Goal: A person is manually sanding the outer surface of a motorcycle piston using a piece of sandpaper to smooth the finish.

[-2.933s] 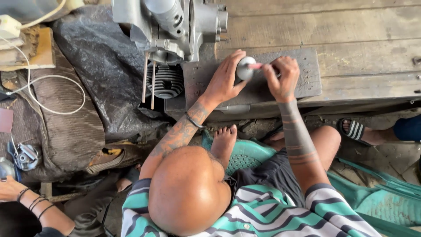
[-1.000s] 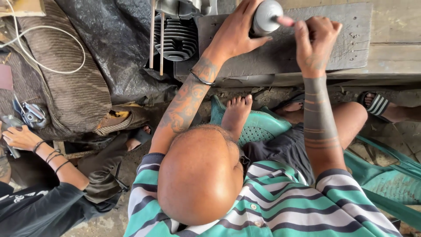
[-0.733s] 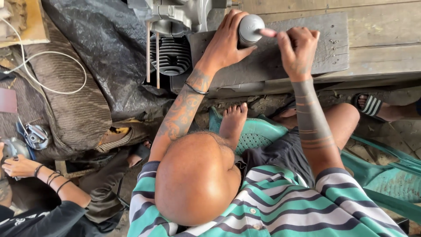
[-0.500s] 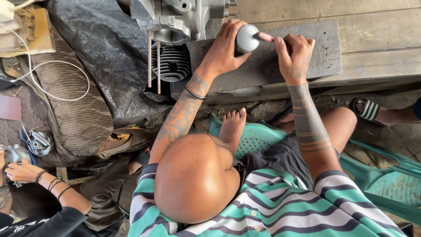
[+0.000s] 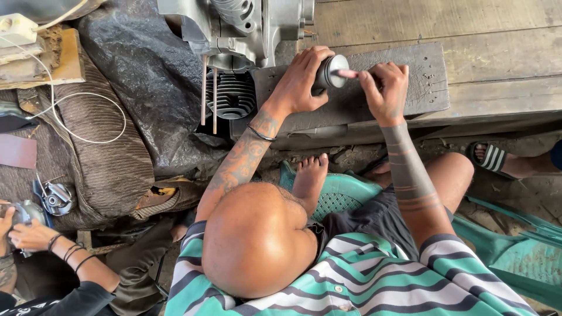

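Note:
My left hand [image 5: 298,85] grips a short grey metal piston [image 5: 331,70], held on its side over a dark flat slab [image 5: 421,82]. My right hand [image 5: 386,88] is just to its right, fingers pinched on a small pink piece [image 5: 347,74] that presses against the piston's round end face. Both forearms reach up from my body at the bottom of the view. A bare foot [image 5: 309,178] rests on a green plastic chair [image 5: 336,196] below the hands.
A grey engine case [image 5: 246,23] with a finned cylinder [image 5: 231,93] sits left of the slab on black sheeting [image 5: 140,76]. Wooden planks [image 5: 468,29] lie behind. Another person's hands [image 5: 26,234] hold a metal part at lower left. A sandalled foot [image 5: 494,158] is at right.
Both hands stay on the piston, with the right hand working at its end face. The view has swayed, and the other person's hands at the lower left have shifted.

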